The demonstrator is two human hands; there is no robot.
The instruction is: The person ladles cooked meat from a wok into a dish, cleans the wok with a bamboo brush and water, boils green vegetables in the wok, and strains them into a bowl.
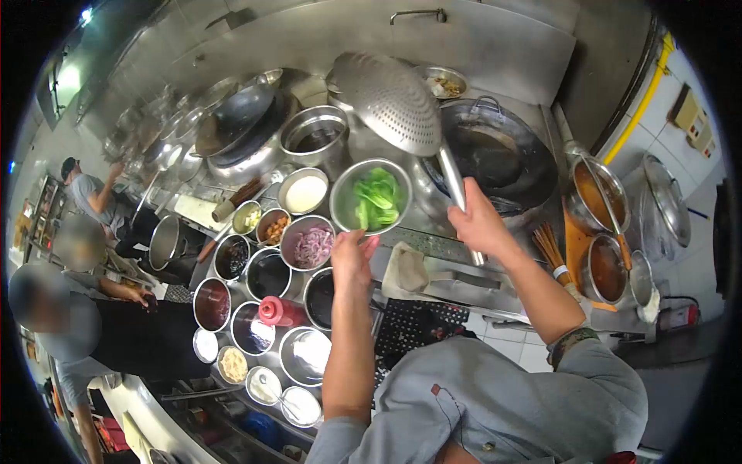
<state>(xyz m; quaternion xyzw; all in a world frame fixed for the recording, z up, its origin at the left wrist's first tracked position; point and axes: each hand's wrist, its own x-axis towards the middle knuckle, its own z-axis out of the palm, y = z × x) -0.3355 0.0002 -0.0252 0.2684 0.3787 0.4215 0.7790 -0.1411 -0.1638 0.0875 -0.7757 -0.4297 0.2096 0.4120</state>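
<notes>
My left hand (354, 263) grips the near rim of a metal bowl (338, 206), its fingers partly hidden beneath. Bright leafy greens (378, 198) lie in that bowl. My right hand (482, 221) is closed around the handle of a large perforated strainer ladle (393, 102), whose head is raised beyond the bowl. A dark wok (532, 174) sits to the right of the ladle's handle. Close to my left hand stand a container of chopped red onion (311, 246) and a bowl of white contents (303, 193).
Several seasoning containers and a red squeeze bottle (280, 312) crowd the left counter. At the right are pots of reddish-brown liquid (606, 269), a bamboo brush (550, 251) and a lid (666, 203). Co-workers (100, 193) stand at the left. A folded cloth (405, 267) lies on the front edge.
</notes>
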